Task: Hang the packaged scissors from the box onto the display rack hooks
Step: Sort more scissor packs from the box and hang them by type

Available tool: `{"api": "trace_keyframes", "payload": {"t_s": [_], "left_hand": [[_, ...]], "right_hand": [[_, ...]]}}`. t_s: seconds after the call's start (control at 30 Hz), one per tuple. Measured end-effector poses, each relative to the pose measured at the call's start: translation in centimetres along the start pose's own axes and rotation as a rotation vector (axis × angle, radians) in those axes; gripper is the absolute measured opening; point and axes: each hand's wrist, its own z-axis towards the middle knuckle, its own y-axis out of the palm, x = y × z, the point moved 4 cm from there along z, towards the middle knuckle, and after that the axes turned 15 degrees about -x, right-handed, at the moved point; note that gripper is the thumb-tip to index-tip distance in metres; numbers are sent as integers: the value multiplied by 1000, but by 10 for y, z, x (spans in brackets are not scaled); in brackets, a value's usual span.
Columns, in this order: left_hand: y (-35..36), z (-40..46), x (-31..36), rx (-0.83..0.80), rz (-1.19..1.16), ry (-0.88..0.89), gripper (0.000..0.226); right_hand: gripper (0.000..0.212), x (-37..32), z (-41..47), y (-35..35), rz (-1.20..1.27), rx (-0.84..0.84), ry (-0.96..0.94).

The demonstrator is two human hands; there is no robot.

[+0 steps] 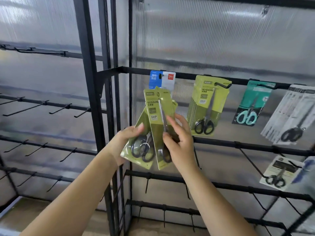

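Note:
My left hand (123,143) grips a fanned bunch of green scissors packs (141,149) by their lower left edge. My right hand (179,142) pinches the front green pack (156,113), which stands upright in the middle of the view. Behind them a blue and white pack (162,79) hangs on a hook of the black display rack (187,76). To the right hang a stack of green packs (207,106), a teal pack (252,103) and grey packs (289,113). The box is out of view.
Another scissors pack (279,172) hangs on a lower rail at right. Bare hooks (42,106) line the left rack section and the lower rails. A black upright post (95,99) separates the two sections. Ribbed translucent panels back the rack.

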Motion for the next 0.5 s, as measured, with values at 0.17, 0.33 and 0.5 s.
{"api": "trace_keyframes", "payload": {"t_s": [0.17,0.33,0.5], "left_hand": [[7,19,-6,119,45,-45,32],[24,46,-11,219,9,-9,41],[31,66,-20,243,-42,36,22]], "right_hand": [[50,3,-17,-35,-328,266,-157],[48,-6,-24,-86,-451,438,-161],[51,-22,-17,-123,-630,479,-57]]}}
